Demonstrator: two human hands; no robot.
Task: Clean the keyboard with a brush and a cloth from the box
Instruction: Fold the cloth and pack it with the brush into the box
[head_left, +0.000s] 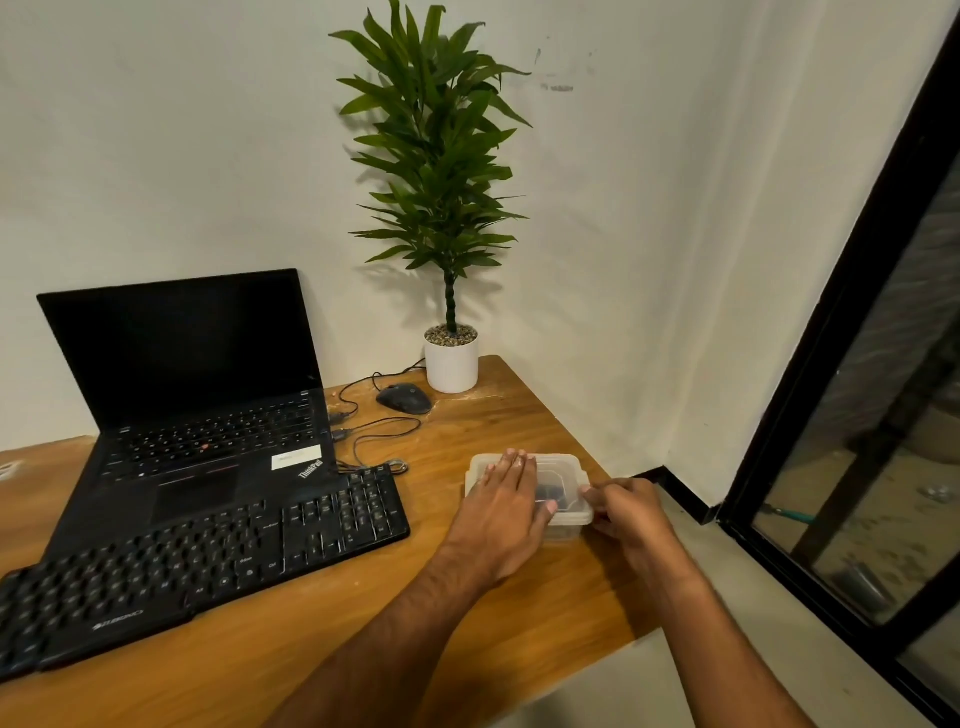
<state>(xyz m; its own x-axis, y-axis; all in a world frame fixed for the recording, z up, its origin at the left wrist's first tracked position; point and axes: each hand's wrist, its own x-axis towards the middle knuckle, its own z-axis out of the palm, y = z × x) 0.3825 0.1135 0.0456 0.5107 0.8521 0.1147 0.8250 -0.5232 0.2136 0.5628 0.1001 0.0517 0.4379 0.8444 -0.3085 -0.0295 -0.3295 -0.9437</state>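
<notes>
Desk (509, 415), wooden. Keyboard (208, 551), black, along the near-left edge. Box (563, 467), clear, lidded, near the right edge. Left hand (506, 506): flat, fingers straight, pressing on the lid. Right hand (626, 512): fingers curled, gripping the box's right rim.

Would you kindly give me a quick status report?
Left hand flat on box lid, right hand pinching its edge. Box closed. Keyboard untouched, nothing blocking.

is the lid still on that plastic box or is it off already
On. The lid sits flat across the box, the left hand lies flat on it, and the right hand grips its right edge.
</notes>
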